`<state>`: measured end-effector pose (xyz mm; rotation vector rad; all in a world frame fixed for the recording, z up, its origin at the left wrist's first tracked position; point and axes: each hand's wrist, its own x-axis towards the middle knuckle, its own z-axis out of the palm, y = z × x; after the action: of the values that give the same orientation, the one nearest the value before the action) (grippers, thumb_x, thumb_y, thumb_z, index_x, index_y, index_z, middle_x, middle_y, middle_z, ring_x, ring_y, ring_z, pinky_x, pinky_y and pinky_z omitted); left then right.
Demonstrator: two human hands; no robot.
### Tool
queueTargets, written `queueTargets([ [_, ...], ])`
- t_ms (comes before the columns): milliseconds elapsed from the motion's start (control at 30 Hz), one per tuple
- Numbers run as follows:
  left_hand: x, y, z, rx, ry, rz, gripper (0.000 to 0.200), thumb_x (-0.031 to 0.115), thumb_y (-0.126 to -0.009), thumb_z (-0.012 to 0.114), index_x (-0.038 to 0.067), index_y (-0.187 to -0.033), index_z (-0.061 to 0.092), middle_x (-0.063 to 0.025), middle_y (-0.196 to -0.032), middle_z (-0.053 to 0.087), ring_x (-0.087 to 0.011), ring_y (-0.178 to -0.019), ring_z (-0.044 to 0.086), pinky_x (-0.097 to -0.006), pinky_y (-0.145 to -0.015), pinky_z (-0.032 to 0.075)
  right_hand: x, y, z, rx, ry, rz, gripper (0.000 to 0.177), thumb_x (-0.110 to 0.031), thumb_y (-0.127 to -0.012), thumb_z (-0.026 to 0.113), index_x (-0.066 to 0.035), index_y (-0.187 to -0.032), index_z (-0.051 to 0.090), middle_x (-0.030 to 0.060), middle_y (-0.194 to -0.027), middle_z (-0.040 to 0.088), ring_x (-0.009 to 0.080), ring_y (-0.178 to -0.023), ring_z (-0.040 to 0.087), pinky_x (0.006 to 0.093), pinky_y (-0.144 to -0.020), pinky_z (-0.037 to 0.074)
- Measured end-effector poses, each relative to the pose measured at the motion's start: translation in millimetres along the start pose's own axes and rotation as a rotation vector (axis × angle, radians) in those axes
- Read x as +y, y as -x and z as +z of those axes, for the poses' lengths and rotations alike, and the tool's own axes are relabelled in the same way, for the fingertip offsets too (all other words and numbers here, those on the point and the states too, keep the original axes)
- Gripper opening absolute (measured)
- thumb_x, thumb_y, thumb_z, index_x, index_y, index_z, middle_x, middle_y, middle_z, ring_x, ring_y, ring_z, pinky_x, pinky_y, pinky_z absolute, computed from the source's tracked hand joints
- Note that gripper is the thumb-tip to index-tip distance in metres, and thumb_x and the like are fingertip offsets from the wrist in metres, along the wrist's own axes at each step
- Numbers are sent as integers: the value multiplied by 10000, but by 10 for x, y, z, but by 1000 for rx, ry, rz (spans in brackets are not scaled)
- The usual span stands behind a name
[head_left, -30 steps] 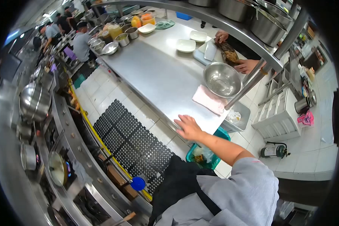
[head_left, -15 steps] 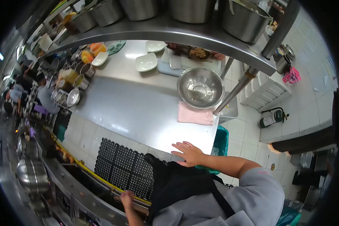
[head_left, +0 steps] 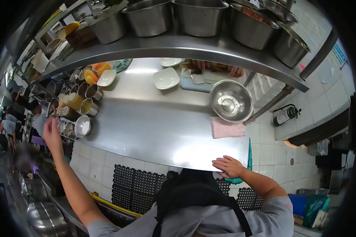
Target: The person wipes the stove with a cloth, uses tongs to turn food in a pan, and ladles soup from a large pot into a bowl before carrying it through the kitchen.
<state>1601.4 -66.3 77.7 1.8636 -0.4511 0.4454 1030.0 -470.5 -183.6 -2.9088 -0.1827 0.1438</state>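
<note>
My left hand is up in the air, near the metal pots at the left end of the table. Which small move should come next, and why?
Probably lower the left hand toward the nearest round metal container. The hand is open, looks empty and hangs just beside that row, while the right hand lies flat on the near edge of the table, seemingly as support.

A bowl (head_left: 230,103) is sitting at the counter's (head_left: 154,126) right edge, and a cloth (head_left: 227,128) is lying just before it. Behind the bowl, a cutting board (head_left: 203,82) is lying at the far edge, with a dish (head_left: 166,78) just to its left. Containers (head_left: 83,106) are lining the left edge. The right grip (head_left: 229,166) is resting on the near edge, by the right corner.
</note>
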Motion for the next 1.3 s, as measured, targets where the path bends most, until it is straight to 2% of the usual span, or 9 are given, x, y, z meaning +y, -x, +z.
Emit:
queueTargets([
  [167, 185, -1548, 400, -66, -205, 459, 266, 181, -922, 627, -29, -1086, 619, -85, -976, 675, -120, -901, 620, -262, -810, 480, -62, -3, -23, -12, 37, 61, 602, -326, -818, 605, -182, -1382, 450, -13, -1461, 420, 180, -1308, 428, 406, -1102, 308],
  [267, 456, -1951, 661, 86, -484, 380, 291, 253, -891, 610, 8, -1038, 666, -160, -965, 693, -255, -891, 676, -342, -797, 502, -84, -21, -47, -24, 51, 62, 642, -339, -760, 643, -179, -1357, 473, -8, -1442, 444, 213, -1269, 460, 427, -1080, 335],
  [333, 103, -2535, 600, 43, -780, 689, 303, 292, -888, 556, 57, -1029, 685, -195, -999, 680, -364, -946, 654, -412, -801, 510, -132, -63, -32, 46, 71, 84, 620, -343, -705, 661, -184, -1292, 542, 5, -1402, 488, 228, -1248, 474, 447, -1050, 356],
  [433, 420, -2387, 831, 178, -615, 388, 297, 311, -820, 606, 58, -941, 704, -191, -933, 694, -360, -921, 664, -409, -827, 511, -203, -111, -57, 79, 111, 130, 596, -352, -677, 669, -212, -1249, 579, 5, -1391, 495, 226, -1243, 475, 442, -1052, 353],
  [600, 434, -2471, 1017, 75, -670, 311, 314, 323, -845, 575, 52, -926, 711, -182, -927, 695, -359, -948, 659, -407, -818, 511, -146, -90, -44, 26, 97, 130, 637, -373, -676, 682, -216, -1281, 559, 8, -1402, 484, 243, -1261, 461, 460, -1067, 332],
  [733, -112, -2955, 1367, -123, -579, 680, 369, 375, -863, 611, 17, -880, 699, -181, -821, 692, -335, -796, 677, -403, -695, 490, -62, -34, 62, -109, 95, 157, 676, -415, -765, 619, -226, -1390, 445, 5, -1489, 388, 235, -1337, 398, 476, -1113, 286],
  [833, 249, -2877, 1485, -342, -624, 530, 450, 416, -846, 641, -19, -951, 688, -232, -847, 680, -355, -842, 675, -419, -715, 489, -102, -9, -27, -79, 50, 160, 663, -369, -781, 619, -225, -1398, 423, -9, -1508, 357, 214, -1362, 364, 440, -1129, 283],
  [1000, 253, -2923, 1703, -255, -780, 544, 521, 445, -846, 620, -25, -1065, 664, -259, -985, 664, -386, -956, 646, -443, -826, 495, -109, 14, -37, -84, 64, 158, 667, -382, -804, 624, -240, -1414, 396, -21, -1538, 299, 208, -1380, 337, 430, -1139, 271],
  [1300, 212, -2894, 1568, -179, -982, 799, 200, 155, -931, 500, -7, -984, 606, -226, -999, 585, -424, -940, 591, -507, -780, 472, -113, 60, -10, -49, 74, 158, 685, -391, -816, 620, -245, -1436, 368, -25, -1545, 283, 207, -1386, 327, 430, -1145, 257],
])
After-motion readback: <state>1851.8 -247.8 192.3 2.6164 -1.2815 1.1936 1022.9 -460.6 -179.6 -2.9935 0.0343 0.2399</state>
